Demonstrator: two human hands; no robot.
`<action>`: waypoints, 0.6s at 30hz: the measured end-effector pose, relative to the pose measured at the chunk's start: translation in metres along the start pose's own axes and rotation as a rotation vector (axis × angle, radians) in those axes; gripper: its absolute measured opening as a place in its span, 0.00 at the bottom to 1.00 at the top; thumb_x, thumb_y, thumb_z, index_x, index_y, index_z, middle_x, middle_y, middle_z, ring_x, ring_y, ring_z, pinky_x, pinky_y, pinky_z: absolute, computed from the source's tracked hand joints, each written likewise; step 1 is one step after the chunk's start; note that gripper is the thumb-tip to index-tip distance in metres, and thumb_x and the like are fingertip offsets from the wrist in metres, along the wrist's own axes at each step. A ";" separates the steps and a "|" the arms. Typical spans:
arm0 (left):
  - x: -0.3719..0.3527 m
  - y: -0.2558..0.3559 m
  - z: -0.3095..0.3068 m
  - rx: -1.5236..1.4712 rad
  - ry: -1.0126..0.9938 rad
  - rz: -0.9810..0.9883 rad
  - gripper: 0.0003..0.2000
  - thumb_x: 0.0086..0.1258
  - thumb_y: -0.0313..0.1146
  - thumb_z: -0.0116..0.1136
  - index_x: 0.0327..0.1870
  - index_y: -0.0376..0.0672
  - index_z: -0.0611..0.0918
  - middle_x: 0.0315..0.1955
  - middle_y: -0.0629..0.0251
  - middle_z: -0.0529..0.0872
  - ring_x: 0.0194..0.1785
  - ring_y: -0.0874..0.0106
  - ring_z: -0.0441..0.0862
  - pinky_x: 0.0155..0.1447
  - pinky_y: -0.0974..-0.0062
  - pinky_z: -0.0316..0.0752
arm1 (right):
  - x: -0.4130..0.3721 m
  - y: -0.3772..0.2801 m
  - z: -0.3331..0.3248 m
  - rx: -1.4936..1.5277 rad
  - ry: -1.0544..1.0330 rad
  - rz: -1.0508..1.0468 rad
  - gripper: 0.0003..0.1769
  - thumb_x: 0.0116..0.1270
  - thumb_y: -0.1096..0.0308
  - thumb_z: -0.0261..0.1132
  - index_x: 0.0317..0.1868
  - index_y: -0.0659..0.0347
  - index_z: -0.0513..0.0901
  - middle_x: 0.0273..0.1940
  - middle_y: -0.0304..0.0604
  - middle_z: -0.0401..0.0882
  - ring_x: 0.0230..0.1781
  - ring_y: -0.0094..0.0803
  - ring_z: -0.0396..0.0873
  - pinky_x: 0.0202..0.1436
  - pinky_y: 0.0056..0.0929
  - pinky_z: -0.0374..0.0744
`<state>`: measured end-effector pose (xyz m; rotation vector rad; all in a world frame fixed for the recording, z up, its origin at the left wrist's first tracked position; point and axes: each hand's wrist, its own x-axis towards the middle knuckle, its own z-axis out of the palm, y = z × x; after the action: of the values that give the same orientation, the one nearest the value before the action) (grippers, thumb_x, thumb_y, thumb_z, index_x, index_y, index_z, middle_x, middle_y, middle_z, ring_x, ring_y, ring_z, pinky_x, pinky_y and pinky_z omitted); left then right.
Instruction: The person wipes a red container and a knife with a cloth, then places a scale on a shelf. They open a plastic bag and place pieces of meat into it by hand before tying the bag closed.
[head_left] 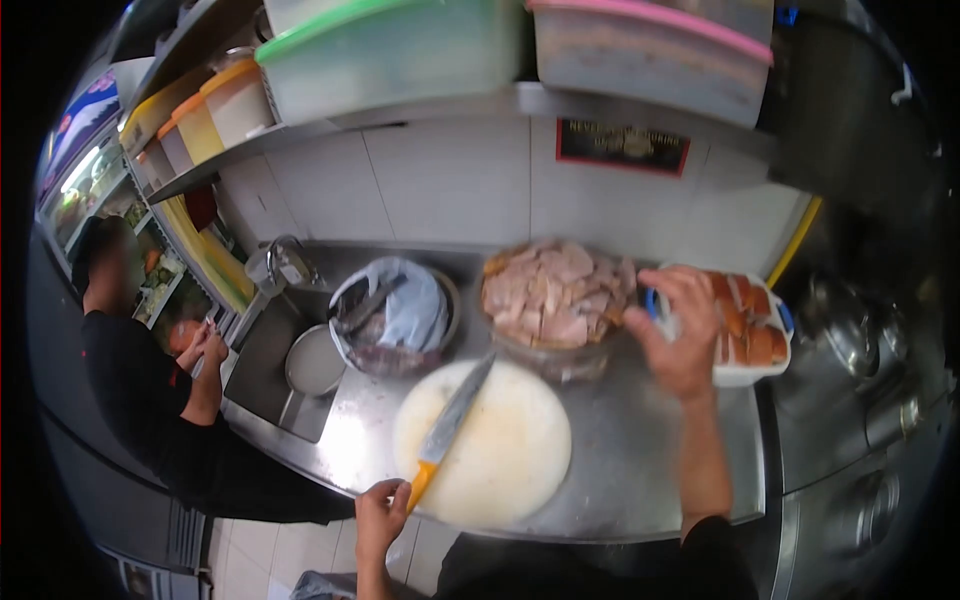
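Observation:
My left hand (382, 515) is closed round the end of the yellow handle of a large kitchen knife (455, 415). The blade lies slantwise over a round white cutting board (520, 450), its tip near the far edge. Held out over the counter, my right hand (682, 335) has its fingers apart and nothing visible in it. To its left is a bowl heaped with pale sliced meat pieces (555, 295). Just right of the hand, partly hidden by it, stands a white tub (750, 376) of orange-brown fish-like pieces (755, 345).
A bowl with a grey-blue bag and dark scraps (400, 315) sits beside the sink (265, 375), which has a round pan (316, 360) in it. A co-worker (150, 380) stands at left. Lidded bins (650, 60) line an overhead shelf; metal pots (850, 335) are at right.

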<state>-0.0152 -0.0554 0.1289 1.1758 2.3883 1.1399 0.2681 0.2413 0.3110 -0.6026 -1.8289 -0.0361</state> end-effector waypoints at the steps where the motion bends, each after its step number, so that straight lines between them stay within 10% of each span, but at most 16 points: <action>1: 0.008 0.003 0.000 -0.007 0.005 0.014 0.12 0.69 0.35 0.65 0.41 0.32 0.87 0.31 0.48 0.89 0.34 0.57 0.89 0.41 0.67 0.81 | 0.028 0.001 -0.009 0.074 -0.046 -0.027 0.14 0.54 0.70 0.77 0.42 0.61 0.87 0.46 0.46 0.83 0.49 0.45 0.79 0.55 0.40 0.78; 5: 0.049 0.029 -0.008 -0.095 -0.041 0.121 0.12 0.68 0.36 0.66 0.40 0.34 0.87 0.35 0.49 0.89 0.36 0.55 0.89 0.41 0.66 0.81 | 0.182 -0.045 -0.022 -0.128 0.165 -0.549 0.14 0.56 0.71 0.74 0.45 0.59 0.87 0.48 0.50 0.84 0.49 0.43 0.81 0.56 0.35 0.77; 8: 0.072 0.045 -0.009 -0.136 0.017 0.316 0.11 0.68 0.36 0.66 0.40 0.34 0.87 0.35 0.49 0.89 0.34 0.54 0.88 0.40 0.64 0.81 | 0.294 -0.073 -0.007 0.061 -0.177 -0.477 0.20 0.68 0.59 0.69 0.54 0.63 0.84 0.51 0.46 0.85 0.52 0.37 0.81 0.63 0.36 0.74; 9: 0.077 0.050 -0.010 -0.167 0.016 0.338 0.11 0.68 0.35 0.66 0.40 0.35 0.87 0.35 0.49 0.89 0.31 0.55 0.87 0.38 0.64 0.81 | 0.324 -0.092 0.010 -0.016 -0.005 -0.674 0.15 0.65 0.63 0.67 0.43 0.69 0.86 0.42 0.50 0.88 0.40 0.37 0.86 0.45 0.33 0.83; 18: 0.079 0.031 -0.011 -0.280 -0.135 0.154 0.11 0.70 0.36 0.66 0.41 0.36 0.89 0.33 0.55 0.91 0.32 0.67 0.88 0.37 0.71 0.80 | 0.474 -0.147 0.114 -0.506 -0.500 -0.151 0.18 0.65 0.59 0.66 0.44 0.66 0.87 0.41 0.47 0.87 0.42 0.34 0.84 0.48 0.34 0.80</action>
<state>-0.0541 0.0099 0.1678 1.3087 1.9911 1.3434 0.0035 0.3312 0.7367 -0.8784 -2.3706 -0.5009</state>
